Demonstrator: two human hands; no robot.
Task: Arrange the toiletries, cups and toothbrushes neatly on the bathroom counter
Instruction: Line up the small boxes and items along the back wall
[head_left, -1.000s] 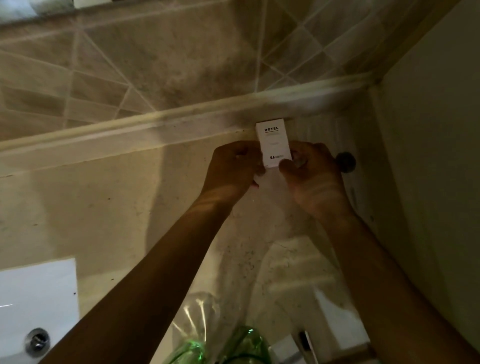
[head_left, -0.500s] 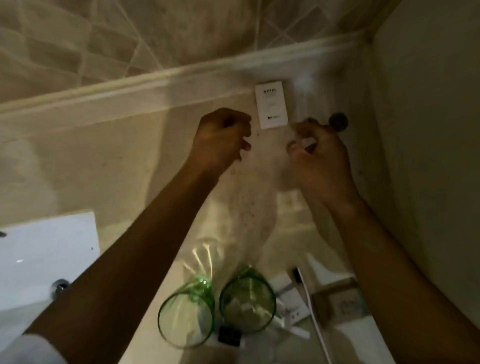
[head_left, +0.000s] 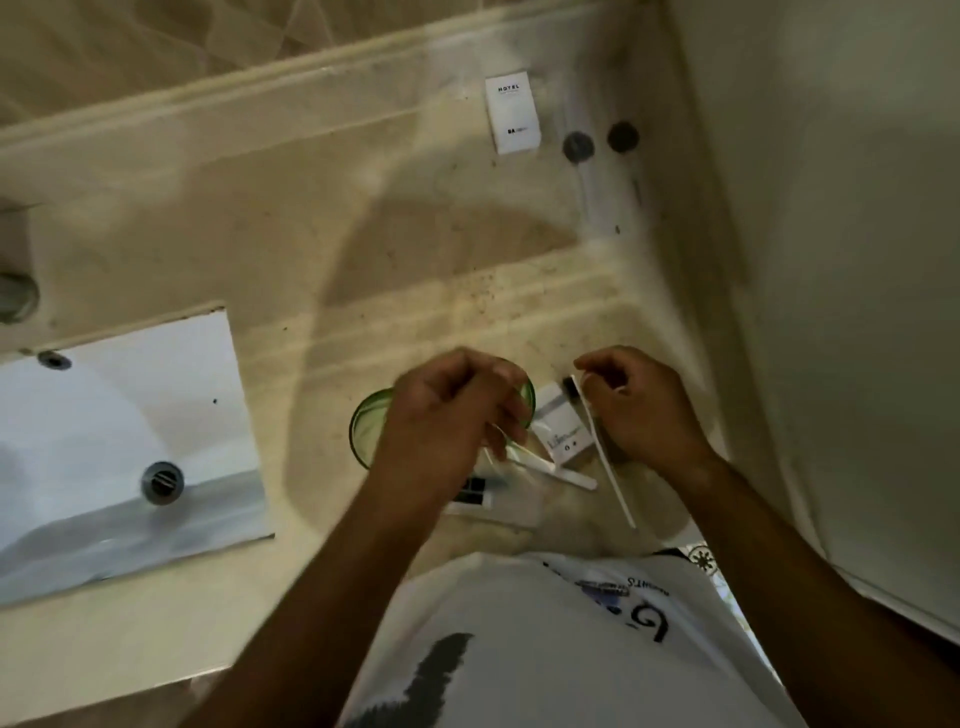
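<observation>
Near the counter's front edge, my left hand (head_left: 452, 415) hovers with curled fingers over two green glass cups (head_left: 370, 427), hiding most of them; what it holds, if anything, is hidden. My right hand (head_left: 644, 410) pinches the dark-headed end of a white toothbrush (head_left: 610, 467) that slants down the counter. Between my hands lie a small white box (head_left: 563, 434), a second white toothbrush (head_left: 558, 470) and a white packet with a black end (head_left: 498, 501). A white HOTEL box (head_left: 513, 113) stands by the back ledge, with two dark round caps (head_left: 578, 146) to its right.
A white sink basin (head_left: 119, 431) with a metal drain (head_left: 162, 482) is set into the beige counter (head_left: 260, 218) on the left. A wall (head_left: 831, 260) closes off the counter's right side. My white shirt fills the bottom of the view.
Both hands let go of the HOTEL box, left it at the back ledge and drew back to the cups and toothbrushes at the front edge. The camera tilted down.
</observation>
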